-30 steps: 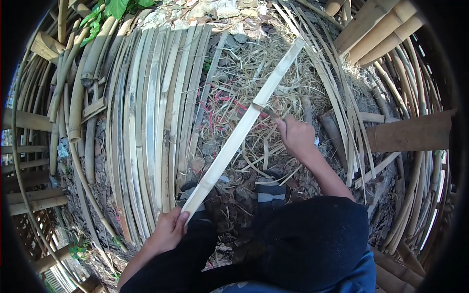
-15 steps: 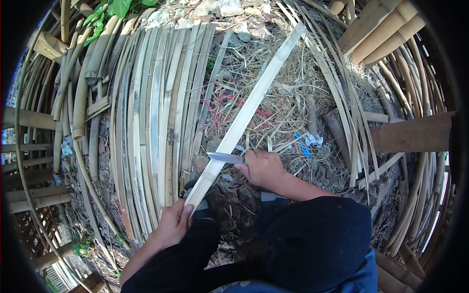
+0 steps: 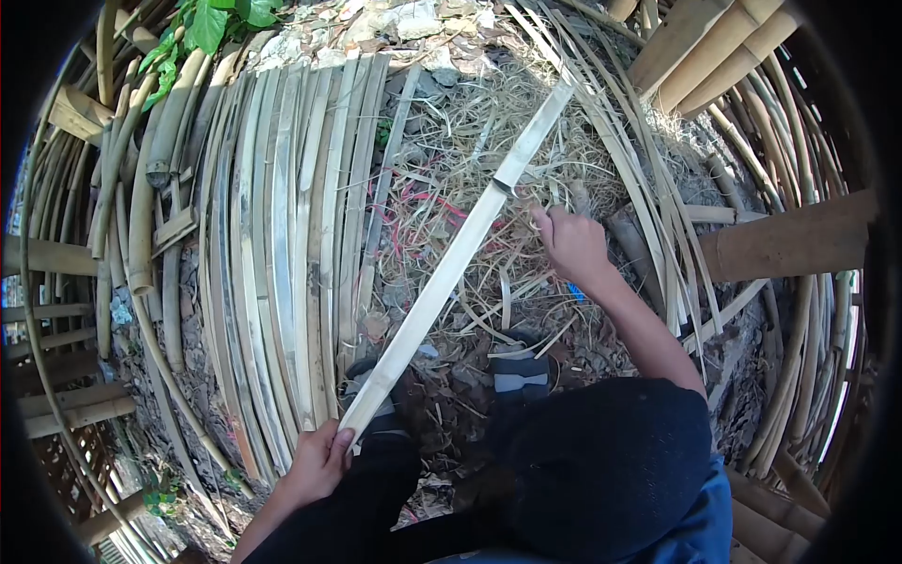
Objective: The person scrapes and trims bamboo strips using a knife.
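My left hand [image 3: 315, 464] is closed round the near end of a long, pale bamboo strip [image 3: 437, 289]. The strip slants up and away to the right. Farther along it, my right hand [image 3: 575, 248] is closed on a knife, whose dark blade [image 3: 505, 187] lies across the strip in its upper part. The handle is mostly hidden by the fingers. Thin curled shavings [image 3: 507, 296] hang or lie just under the strip, near the right hand.
Many split bamboo strips [image 3: 282, 235] lie side by side at the left. Shavings [image 3: 451, 141] litter the ground ahead. Thin strips [image 3: 629, 141] lean at the right, near a thick bamboo pole [image 3: 789, 246]. My shoe [image 3: 520, 374] rests below the strip.
My right hand and the knife have moved up and away along the strip, from its lower part to its upper part. The left hand has shifted slightly down and left, still holding the near end.
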A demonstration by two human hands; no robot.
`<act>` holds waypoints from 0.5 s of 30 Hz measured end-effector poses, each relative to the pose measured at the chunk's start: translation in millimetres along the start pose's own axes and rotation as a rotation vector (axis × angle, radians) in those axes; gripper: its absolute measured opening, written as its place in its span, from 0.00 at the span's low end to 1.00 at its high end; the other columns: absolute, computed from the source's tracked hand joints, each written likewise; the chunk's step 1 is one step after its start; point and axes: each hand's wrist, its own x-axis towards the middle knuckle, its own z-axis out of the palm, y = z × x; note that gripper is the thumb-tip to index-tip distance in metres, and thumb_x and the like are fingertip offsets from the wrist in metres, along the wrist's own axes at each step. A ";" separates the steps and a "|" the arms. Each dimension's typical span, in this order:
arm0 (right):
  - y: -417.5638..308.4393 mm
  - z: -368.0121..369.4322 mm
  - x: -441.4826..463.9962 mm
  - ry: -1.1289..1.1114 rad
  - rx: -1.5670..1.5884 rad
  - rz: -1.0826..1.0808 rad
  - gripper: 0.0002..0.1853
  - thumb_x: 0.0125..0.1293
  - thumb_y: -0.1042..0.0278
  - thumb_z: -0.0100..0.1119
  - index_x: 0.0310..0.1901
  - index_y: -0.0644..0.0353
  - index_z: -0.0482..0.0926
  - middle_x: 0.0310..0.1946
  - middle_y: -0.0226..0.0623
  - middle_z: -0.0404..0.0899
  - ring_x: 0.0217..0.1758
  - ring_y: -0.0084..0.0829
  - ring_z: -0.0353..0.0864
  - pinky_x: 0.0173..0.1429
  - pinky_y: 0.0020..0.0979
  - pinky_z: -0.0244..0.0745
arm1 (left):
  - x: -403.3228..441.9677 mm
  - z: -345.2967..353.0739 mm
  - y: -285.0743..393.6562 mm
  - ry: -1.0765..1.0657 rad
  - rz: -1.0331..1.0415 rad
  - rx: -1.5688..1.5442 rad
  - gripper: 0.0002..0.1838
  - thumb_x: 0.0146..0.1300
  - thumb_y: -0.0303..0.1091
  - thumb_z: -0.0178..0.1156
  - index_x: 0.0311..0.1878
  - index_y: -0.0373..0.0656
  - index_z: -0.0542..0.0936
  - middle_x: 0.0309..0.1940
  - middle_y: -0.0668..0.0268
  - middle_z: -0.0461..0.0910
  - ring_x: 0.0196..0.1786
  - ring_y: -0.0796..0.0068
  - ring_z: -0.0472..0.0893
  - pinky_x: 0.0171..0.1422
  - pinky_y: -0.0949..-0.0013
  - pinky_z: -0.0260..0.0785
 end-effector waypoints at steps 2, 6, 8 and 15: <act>-7.4 -0.5 -5.4 -0.032 0.104 0.056 0.26 0.78 0.50 0.48 0.29 0.64 0.77 0.22 0.56 0.81 0.26 0.57 0.82 0.34 0.52 0.76 | 4.4 -1.1 0.8 -0.004 -0.065 -0.042 0.18 0.79 0.38 0.52 0.32 0.36 0.72 0.14 0.64 0.74 0.17 0.74 0.77 0.22 0.67 0.67; -44.1 3.6 -31.6 -0.115 0.487 0.108 0.24 0.78 0.50 0.47 0.31 0.65 0.74 0.20 0.58 0.76 0.26 0.60 0.79 0.33 0.53 0.71 | 14.5 2.9 -2.8 -0.010 -0.066 -0.094 0.18 0.78 0.39 0.54 0.33 0.36 0.73 0.14 0.65 0.74 0.17 0.77 0.76 0.22 0.68 0.66; -65.5 4.4 -42.7 -0.129 0.632 -0.022 0.23 0.77 0.50 0.50 0.33 0.65 0.73 0.18 0.54 0.74 0.23 0.59 0.77 0.31 0.52 0.70 | 20.2 3.6 -1.3 -0.054 -0.072 -0.199 0.16 0.76 0.40 0.58 0.36 0.36 0.75 0.15 0.67 0.75 0.17 0.80 0.76 0.21 0.71 0.65; -125.9 3.2 -79.0 -0.502 0.866 -0.359 0.23 0.75 0.47 0.54 0.36 0.64 0.74 0.21 0.48 0.76 0.24 0.52 0.78 0.31 0.48 0.71 | 31.7 14.3 11.4 -0.104 -0.060 -0.303 0.12 0.73 0.34 0.63 0.46 0.33 0.76 0.23 0.68 0.79 0.21 0.81 0.79 0.24 0.76 0.71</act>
